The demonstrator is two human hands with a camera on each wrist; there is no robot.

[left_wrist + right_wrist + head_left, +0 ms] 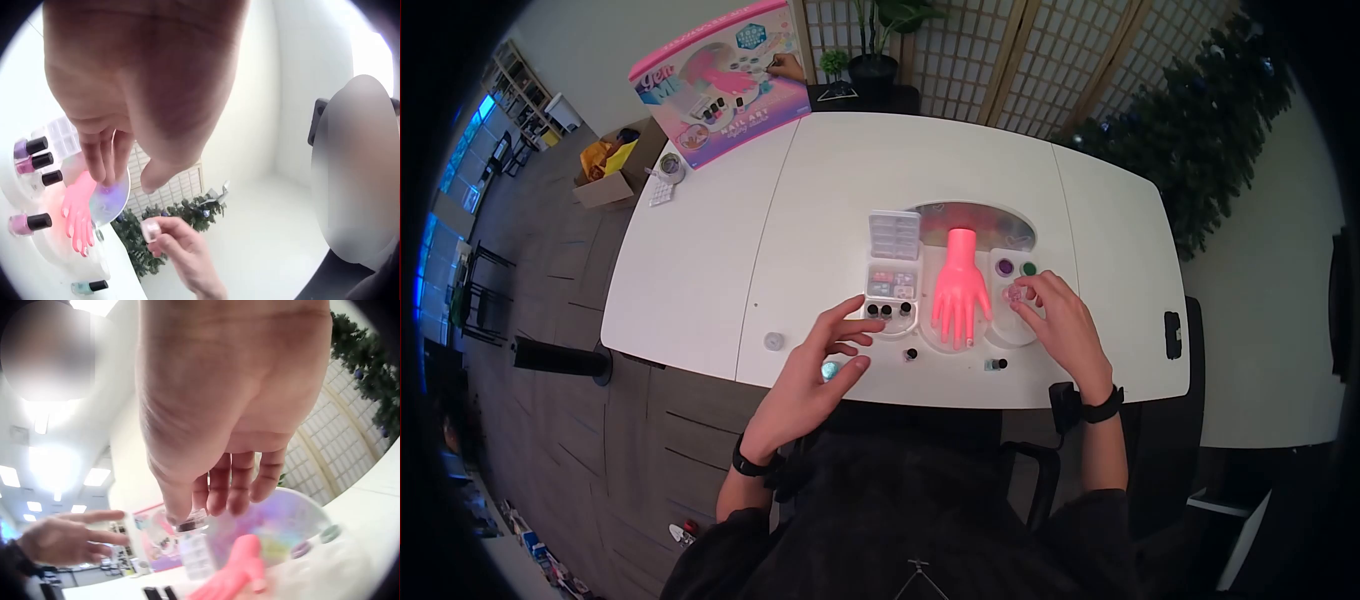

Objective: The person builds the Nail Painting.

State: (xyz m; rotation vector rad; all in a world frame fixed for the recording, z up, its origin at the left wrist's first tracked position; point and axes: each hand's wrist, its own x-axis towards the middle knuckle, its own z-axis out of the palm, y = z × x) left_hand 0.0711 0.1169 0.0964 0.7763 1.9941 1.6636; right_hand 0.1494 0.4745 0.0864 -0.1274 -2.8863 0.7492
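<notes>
My right hand (1062, 325) pinches a small clear round pot with pinkish contents (1014, 294) between thumb and fingertips, above the right side of the white nail-art stand (1012, 335). Fingers apart, my left hand (812, 372) hovers in front of the stand's left side and holds nothing. A shiny turquoise round thing (830, 371) shows beside its thumb. The pink model hand (962, 280) lies on the stand, fingers towards me. Small nail polish bottles (887, 311) stand at its left, before an open compartment box (892, 281). Purple (1005, 267) and green pots (1028, 269) sit at the right.
A pink polish bottle (911, 355) and a teal one (997, 364) are near the table's front edge. Further left sits a small whitish round pot (774, 341). A curved mirror (988, 222) rises behind the model hand. The large kit box (725, 85) stands at the back left.
</notes>
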